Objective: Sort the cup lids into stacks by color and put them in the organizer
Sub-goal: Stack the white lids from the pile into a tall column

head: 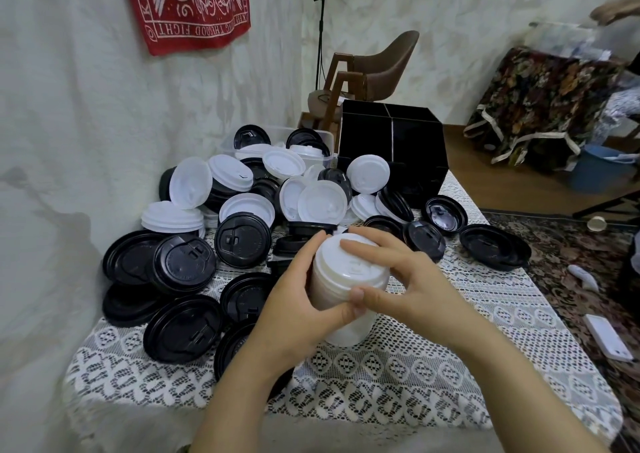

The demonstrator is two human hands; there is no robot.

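A tall stack of white lids (341, 279) stands on the lace-covered table (450, 366) in front of me. My left hand (294, 307) grips its left side, thumb across the front. My right hand (405, 279) holds the top lid, fingers laid over it and thumb pressing the near edge. Behind the stack lies a heap of loose white lids (322, 203) mixed with black lids (242, 239). More black lids (181, 328) are spread at the left. The black organizer (391, 148) with its divided compartments stands at the table's far end.
A clear plastic tub (304, 141) holding lids sits left of the organizer. Single black lids (493, 246) lie at the right table edge. A wall runs along the left. A chair (381, 68) stands behind the table, and a white phone (607, 336) lies on the carpet at right.
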